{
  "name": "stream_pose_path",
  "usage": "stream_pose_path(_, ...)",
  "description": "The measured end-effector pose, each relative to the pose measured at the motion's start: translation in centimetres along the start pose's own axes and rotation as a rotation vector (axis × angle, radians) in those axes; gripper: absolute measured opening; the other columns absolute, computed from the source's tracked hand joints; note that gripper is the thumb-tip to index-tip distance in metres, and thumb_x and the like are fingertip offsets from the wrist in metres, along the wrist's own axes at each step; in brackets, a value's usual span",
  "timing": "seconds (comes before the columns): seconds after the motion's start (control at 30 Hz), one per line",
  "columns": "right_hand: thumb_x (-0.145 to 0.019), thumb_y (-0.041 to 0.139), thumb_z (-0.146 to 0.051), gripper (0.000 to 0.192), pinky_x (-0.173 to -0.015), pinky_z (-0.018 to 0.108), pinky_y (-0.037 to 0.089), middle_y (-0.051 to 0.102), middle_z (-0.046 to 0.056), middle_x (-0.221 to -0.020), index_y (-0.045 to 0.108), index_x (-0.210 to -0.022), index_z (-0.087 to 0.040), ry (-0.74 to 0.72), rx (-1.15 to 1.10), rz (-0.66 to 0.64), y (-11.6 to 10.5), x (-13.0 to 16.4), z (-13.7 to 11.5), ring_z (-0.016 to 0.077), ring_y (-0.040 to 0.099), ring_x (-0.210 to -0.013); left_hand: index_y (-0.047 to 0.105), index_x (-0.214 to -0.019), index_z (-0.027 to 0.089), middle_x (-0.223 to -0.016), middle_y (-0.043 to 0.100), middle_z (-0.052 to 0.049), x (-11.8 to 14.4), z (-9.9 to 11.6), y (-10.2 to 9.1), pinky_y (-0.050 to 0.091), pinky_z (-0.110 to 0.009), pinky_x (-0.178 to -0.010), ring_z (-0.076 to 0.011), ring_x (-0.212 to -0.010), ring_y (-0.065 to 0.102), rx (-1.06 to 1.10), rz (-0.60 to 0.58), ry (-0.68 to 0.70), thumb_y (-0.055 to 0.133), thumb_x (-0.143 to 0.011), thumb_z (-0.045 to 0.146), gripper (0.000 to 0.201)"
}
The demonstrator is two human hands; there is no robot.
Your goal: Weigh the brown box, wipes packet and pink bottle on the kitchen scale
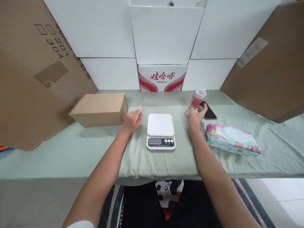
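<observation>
My left hand [133,120] is loosely closed, fingers curled and nothing visible in them, at the right end of a plain brown carton [99,109]. Between my hands a white digital kitchen scale [161,129] lies on the cloth, its pan bare and its display and buttons facing me. On the right, my right hand [196,117] has thumb and fingers around the lower part of a white and pink bottle [196,100]. The bottle leans to the right, its white cap up. Just behind that hand a black phone [209,111] lies flat.
A pack of wet wipes [234,139] lies right of my right forearm. Large cardboard panels [35,72] stand at both sides, and white boxes [163,34] form the back wall. A red and white printed carton [163,78] is at its foot. Pale green cloth [71,158] covers the table.
</observation>
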State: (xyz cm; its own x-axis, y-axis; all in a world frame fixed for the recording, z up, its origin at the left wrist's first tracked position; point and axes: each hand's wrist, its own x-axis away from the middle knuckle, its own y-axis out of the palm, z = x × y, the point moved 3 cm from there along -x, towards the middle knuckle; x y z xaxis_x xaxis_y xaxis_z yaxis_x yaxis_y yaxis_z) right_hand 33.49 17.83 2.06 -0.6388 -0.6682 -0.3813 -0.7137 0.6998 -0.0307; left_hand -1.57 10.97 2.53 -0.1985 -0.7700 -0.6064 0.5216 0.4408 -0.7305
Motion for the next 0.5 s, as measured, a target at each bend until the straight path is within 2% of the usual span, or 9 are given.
stream_pose_path(0.1, -0.076, 0.065, -0.033, 0.061, -0.112, 0.050, 0.049, 0.064, 0.015, -0.129, 0.051, -0.133, -0.017, -0.038, -0.037, -0.069, 1.2, -0.1, 1.7, 0.0261, 0.064, -0.116, 0.068, -0.131, 0.022, -0.099, 0.079, -0.006, 0.0, -0.2, 0.7, 0.049, -0.031, -0.078, -0.0215, -0.086, 0.072, 0.012, -0.249, -0.145, 0.040, -0.103, 0.034, 0.041)
stream_pose_path(0.17, -0.075, 0.066, -0.032, 0.057, -0.111, 0.049, 0.049, 0.067, 0.014, -0.125, 0.055, -0.128, -0.016, -0.103, -0.018, -0.070, 1.4, 0.0, 1.9, 0.0253, 0.066, -0.113, 0.068, -0.133, 0.025, -0.107, 0.079, -0.005, 0.0, -0.3, 1.0, 0.048, -0.032, -0.078, -0.0233, -0.094, 0.072, 0.015, -0.346, -0.192, 0.044, -0.101, 0.032, 0.041)
stream_pose_path(0.33, -0.077, 0.072, -0.045, 0.053, -0.093, 0.042, 0.057, 0.071, 0.012, -0.116, 0.061, -0.122, -0.017, -0.177, -0.016, -0.152, 1.0, 0.4, 0.6, 0.0224, 0.068, -0.096, 0.068, -0.136, 0.027, -0.116, 0.078, -0.005, -0.2, -0.3, 1.3, 0.048, -0.033, -0.081, -0.0250, -0.102, 0.071, 0.037, -0.409, -0.234, 0.044, -0.100, 0.030, 0.043)
stream_pose_path(0.5, -0.085, 0.075, -0.058, 0.051, -0.092, 0.042, 0.058, 0.071, 0.011, -0.111, 0.062, -0.118, -0.019, -0.311, -0.237, -0.392, 0.9, 3.5, -4.0, 0.0241, 0.070, -0.100, 0.065, -0.140, 0.027, -0.107, 0.077, -0.005, -0.2, -0.1, 1.1, 0.045, -0.033, -0.078, -0.0237, -0.096, 0.069, 0.049, -0.419, -0.242, 0.046, -0.099, 0.031, 0.045)
